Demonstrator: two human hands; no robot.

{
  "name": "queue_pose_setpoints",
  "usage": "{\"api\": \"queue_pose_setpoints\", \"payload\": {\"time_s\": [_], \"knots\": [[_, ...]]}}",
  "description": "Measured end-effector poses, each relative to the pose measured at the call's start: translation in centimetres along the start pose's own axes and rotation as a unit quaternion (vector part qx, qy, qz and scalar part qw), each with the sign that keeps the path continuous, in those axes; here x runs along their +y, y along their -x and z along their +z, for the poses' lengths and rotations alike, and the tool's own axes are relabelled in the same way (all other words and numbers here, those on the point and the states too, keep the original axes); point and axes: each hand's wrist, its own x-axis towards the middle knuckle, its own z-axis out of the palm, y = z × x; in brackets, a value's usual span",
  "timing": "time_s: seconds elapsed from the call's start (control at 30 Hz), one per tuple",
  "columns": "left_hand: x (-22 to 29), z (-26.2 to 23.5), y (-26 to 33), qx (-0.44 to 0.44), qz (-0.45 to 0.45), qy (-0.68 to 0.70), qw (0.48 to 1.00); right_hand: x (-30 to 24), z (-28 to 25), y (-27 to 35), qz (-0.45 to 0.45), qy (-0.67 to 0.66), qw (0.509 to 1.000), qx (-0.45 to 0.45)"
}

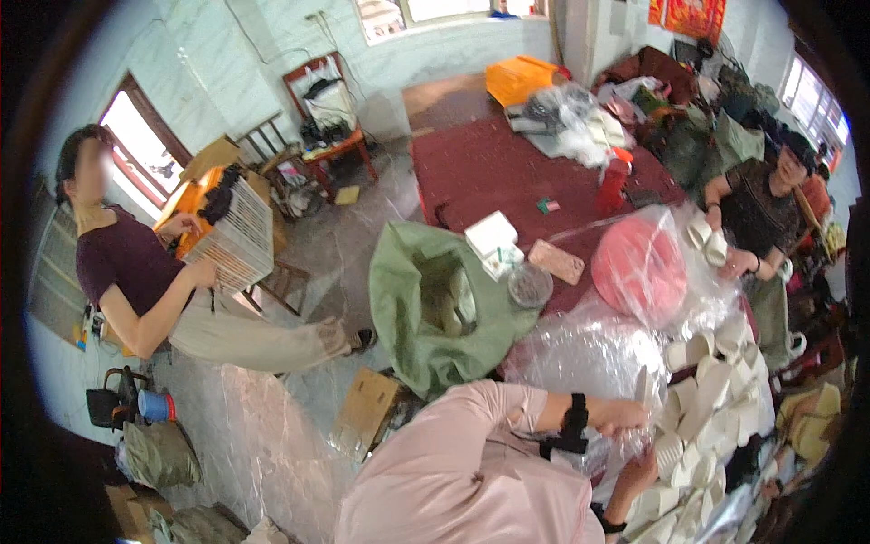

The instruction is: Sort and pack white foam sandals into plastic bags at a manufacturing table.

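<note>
My left hand (620,416) is closed, gripping clear plastic next to the table edge. Just below it, my right hand (638,473) has its fingers curled against the same plastic, beside the slippers; the fingertips are hard to make out. The clear plastic bag (580,355) spreads shiny and crumpled over the table in front of my hands. Cream-coloured slippers (711,390) lie in a loose heap to the right of both hands. Farther off stands a round pink bundle (637,267) under clear plastic.
An open green sack (399,317) stands left of the dark red table (507,172). A phone (555,261), a clear tub (530,286) and a red bottle (613,181) rest there. One person carries a white crate (237,238); another at right holds slippers (707,238).
</note>
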Motion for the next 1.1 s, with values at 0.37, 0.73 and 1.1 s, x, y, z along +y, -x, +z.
{"api": "queue_pose_setpoints", "payload": {"time_s": [0.37, 0.73, 1.1], "knots": [[4.4, -8.9, 13.1, 0.058, 0.078, -0.078, 0.992, -2.2, -2.9, -0.1, -0.045, -0.12, 0.982, 0.136], [-9.8, -31.4, 26.6, 0.49, -0.086, -0.568, 0.655, -16.3, -3.0, 1.5, -0.141, -0.218, 0.961, 0.092], [-12.5, -32.9, 27.5, 0.154, -0.269, -0.739, 0.598, -29.0, 5.6, 0.6, -0.139, -0.4, 0.879, -0.219]]}}
